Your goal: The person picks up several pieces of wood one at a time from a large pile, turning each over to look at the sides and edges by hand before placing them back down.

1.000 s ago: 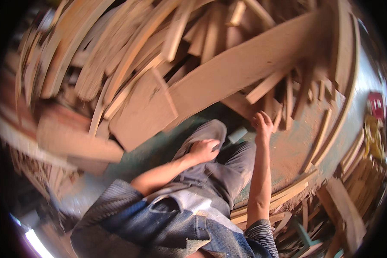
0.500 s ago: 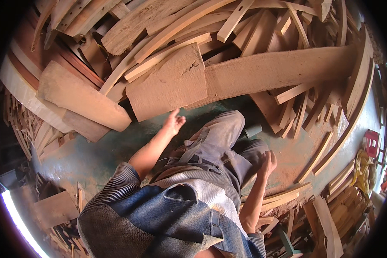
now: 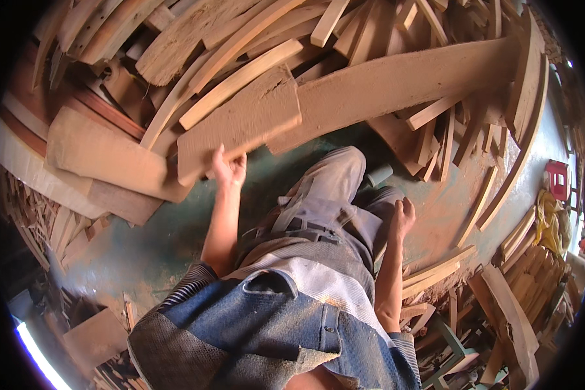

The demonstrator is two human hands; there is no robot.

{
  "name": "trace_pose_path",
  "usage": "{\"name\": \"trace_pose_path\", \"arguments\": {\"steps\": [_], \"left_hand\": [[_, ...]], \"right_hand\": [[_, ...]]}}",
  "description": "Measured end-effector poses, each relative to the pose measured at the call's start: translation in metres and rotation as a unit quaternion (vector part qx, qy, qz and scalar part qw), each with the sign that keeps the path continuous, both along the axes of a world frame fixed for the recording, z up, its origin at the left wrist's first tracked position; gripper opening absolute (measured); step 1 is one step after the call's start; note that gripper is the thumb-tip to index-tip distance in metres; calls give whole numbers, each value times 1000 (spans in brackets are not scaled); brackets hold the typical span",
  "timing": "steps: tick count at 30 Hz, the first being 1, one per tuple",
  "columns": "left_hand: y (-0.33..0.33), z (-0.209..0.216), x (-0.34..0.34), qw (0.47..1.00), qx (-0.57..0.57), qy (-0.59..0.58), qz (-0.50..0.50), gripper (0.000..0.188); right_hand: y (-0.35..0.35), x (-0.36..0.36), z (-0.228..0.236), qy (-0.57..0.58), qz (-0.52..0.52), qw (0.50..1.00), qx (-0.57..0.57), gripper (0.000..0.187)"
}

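Observation:
My left hand (image 3: 229, 170) grips the near edge of a short, wide wooden board (image 3: 240, 117), its thumb on the upper face. That board is tilted, so its thick near edge shows, and its right end overlaps a long, curved plank (image 3: 403, 84). Beside my right knee, my right hand (image 3: 404, 218) is closed with its fingers curled; whatever it may hold is hidden. Another broad board (image 3: 110, 153) lies just left of the gripped one.
Curved wooden strips (image 3: 240, 49) are heaped along the far side. A small grey-green cup-like object (image 3: 379, 175) stands between my knees. To the right are loose sticks (image 3: 439, 270), a red plastic stool-like object (image 3: 557, 179) and yellow cloth or sacking (image 3: 552, 221).
My left hand, earlier pointing near the board's lower right corner, has moved left along its edge and taken hold. The board has tilted up. My right hand stays by the knee.

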State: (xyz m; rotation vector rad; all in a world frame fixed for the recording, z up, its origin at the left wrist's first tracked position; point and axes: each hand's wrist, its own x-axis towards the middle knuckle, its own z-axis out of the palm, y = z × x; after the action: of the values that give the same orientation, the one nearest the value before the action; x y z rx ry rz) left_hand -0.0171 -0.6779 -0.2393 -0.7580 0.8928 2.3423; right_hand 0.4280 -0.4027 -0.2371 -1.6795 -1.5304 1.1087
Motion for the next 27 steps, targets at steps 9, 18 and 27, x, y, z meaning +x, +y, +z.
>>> {"name": "trace_pose_path", "arguments": {"steps": [9, 18, 27], "left_hand": [[60, 122, -171, 984, 49, 171, 26, 33], [134, 3, -54, 553, -574, 560, -224, 62], [233, 16, -66, 436, -470, 505, -578, 93]], "right_hand": [[-5, -16, 18, -74, 37, 997, -7, 42], [-7, -14, 14, -44, 22, 998, 24, 39], [-8, 1, -4, -49, 8, 999, -2, 39]]}}
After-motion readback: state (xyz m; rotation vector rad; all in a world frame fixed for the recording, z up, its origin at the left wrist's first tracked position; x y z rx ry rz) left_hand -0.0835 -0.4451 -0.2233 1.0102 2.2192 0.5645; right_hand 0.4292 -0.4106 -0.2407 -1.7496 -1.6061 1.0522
